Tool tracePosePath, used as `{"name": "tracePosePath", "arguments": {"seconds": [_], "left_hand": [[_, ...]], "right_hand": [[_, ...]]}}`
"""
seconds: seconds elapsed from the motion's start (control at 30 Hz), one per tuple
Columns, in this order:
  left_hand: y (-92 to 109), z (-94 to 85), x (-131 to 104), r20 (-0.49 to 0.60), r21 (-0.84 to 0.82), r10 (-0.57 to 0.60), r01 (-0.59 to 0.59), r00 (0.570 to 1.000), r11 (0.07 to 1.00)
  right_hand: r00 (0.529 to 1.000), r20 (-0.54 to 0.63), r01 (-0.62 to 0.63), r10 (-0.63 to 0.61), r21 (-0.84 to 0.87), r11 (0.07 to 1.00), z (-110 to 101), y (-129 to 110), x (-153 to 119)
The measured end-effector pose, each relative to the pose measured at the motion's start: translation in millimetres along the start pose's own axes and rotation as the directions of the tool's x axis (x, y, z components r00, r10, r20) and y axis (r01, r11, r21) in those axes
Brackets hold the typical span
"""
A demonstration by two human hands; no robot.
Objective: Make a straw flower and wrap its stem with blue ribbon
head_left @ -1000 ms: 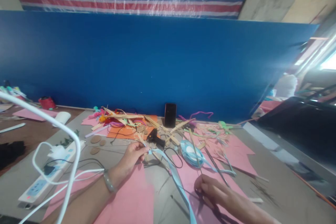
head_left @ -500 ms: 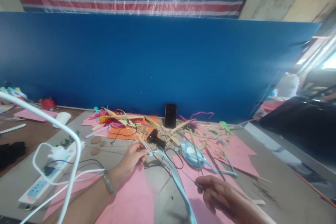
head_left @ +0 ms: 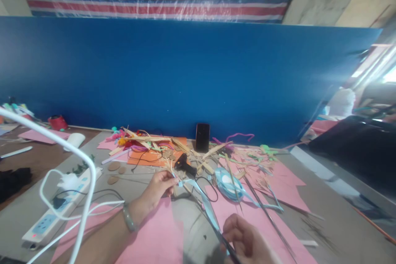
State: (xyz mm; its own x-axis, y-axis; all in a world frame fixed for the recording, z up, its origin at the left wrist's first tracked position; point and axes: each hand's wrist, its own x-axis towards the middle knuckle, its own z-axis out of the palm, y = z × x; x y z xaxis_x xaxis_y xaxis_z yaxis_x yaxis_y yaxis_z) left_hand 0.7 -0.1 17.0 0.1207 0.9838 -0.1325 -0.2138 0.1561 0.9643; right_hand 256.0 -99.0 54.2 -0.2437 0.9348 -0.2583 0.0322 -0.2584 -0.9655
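Observation:
My left hand (head_left: 159, 185) pinches the near end of a light blue ribbon (head_left: 206, 200), with pale straw-like strips sticking up by the fingertips. From there the ribbon runs down toward my right hand (head_left: 244, 237). The fingers of that hand are curled around a slim dark tool (head_left: 221, 237), which lies along the ribbon and points toward my left hand. Blur hides the tool's exact kind. A roll of blue ribbon (head_left: 229, 183) lies beyond my right hand. Close to my left fingertips rests a black hot glue gun (head_left: 185, 164) with its cable.
A phone (head_left: 202, 137) leans on the blue partition (head_left: 185, 70). A power strip (head_left: 60, 208) and a white cable (head_left: 91, 189) occupy the left. Pink paper sheets (head_left: 148, 235), brown discs (head_left: 113, 180), straw strips and an orange sheet (head_left: 145, 157) cover the table.
My right hand has moved nearer and slightly left, and the dark tool now lies along the ribbon. My left hand keeps its pinch, nearly still.

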Motion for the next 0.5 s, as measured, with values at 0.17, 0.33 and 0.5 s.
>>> {"name": "tracePosePath", "arguments": {"seconds": [0.17,0.33,0.5], "left_hand": [[1,0.2,1,0.028,-0.088,0.026,-0.024,0.999,0.996],[-2,1.0,3,0.024,-0.171,0.003,0.001,1.0,0.985],[-6,-1.3,6,0.03,-0.179,0.021,-0.015,0.999,0.984]], "right_hand": [[0.986,-0.09,0.126,-0.138,-0.126,0.984,6,-2,2],[0.886,-0.273,0.275,-0.375,-0.344,0.898,14,-11,-1],[0.945,-0.066,0.24,-0.319,-0.523,0.818,23,-10,0]]}}
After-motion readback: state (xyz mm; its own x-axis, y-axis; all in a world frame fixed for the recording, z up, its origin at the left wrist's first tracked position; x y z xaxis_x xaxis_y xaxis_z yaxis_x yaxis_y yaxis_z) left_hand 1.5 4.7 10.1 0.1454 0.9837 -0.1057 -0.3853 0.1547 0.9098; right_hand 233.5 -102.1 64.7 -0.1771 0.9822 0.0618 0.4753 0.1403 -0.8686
